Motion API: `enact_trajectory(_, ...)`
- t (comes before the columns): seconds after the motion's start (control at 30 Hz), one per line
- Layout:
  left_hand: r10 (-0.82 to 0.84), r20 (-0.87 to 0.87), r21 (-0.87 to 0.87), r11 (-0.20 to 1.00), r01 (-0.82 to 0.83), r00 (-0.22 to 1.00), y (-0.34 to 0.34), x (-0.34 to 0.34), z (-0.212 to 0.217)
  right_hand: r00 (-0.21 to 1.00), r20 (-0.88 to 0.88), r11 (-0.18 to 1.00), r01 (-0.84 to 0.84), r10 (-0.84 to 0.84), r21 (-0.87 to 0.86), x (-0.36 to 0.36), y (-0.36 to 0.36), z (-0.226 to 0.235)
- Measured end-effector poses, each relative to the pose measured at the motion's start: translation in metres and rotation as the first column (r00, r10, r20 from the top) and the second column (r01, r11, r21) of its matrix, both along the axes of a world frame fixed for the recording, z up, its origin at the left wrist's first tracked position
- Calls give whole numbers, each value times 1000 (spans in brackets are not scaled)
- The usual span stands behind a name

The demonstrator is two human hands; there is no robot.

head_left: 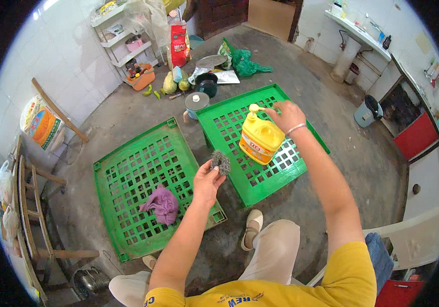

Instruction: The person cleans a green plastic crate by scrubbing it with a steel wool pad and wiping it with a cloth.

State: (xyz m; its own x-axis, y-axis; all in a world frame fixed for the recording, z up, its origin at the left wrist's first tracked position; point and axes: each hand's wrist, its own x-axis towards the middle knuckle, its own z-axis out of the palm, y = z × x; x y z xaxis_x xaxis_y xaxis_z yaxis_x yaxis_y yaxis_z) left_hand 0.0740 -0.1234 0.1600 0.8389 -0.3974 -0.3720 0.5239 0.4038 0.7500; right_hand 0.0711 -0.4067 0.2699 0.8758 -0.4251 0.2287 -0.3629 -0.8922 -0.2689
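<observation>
My left hand (206,184) pinches a grey steel wool scrubber (220,162) between thumb and fingers, near the inner edge of the right green crate. On that upturned green plastic crate (223,179) stands a yellow pump bottle of detergent (261,138), leaning slightly in the view. My right hand (287,116) has its fingers closed at the tip of the bottle's yellow pump spout (255,108). A crumpled purple cloth (162,204) lies on the lower green crate (127,225) to the left.
Behind the crates are a lidded pot (197,101), a black pot (207,86), melons (170,83) and a green plastic bag (247,62). A wooden chair (38,204) stands left. On the right are a grey bucket (366,113) and a white plastic chair (419,230).
</observation>
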Motion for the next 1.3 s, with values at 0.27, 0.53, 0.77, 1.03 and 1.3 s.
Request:
enact_trajectory(0.27,15,10,-17,1000,-15,1000,-16,1,10,890,-361,934,-338,278,-116,75,19,1)
enact_trajectory(0.53,10,-4,8,1000,-10,1000,-35,9,-3,859,-482,964,-46,172,261,89,9,18)
enact_trajectory(0.77,50,67,-18,999,-49,996,-80,24,6,968,-190,976,-131,164,173,77,-9,-24)
enact_trajectory(1.03,-23,-123,-202,979,-2,992,-138,-14,-7,975,-219,990,53,-23,134,82,20,-21)
enact_trajectory(1.3,173,1,-67,983,-172,985,-142,-2,-14,981,-184,984,93,-64,153,71,23,-26)
